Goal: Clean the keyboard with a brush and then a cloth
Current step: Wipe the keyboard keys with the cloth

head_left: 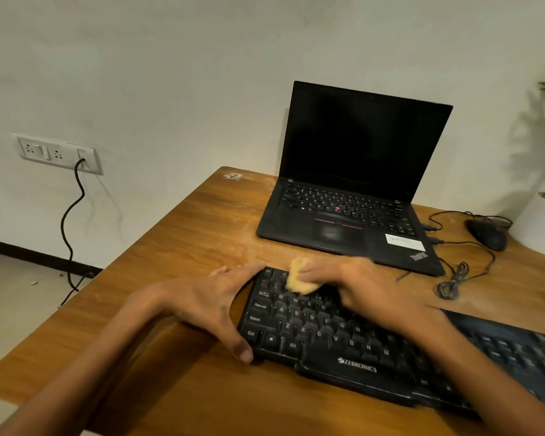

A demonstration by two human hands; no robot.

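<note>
- Fingers of the right hand, bent and blurred, hold a yellow cloth against the top-left keys of the keyboard.
- Fingers of the left hand spread wide, fairly straight: index at the keyboard's back-left corner, thumb against its front-left corner.
- The keyboard lies on the table, just before an open laptop.
</note>
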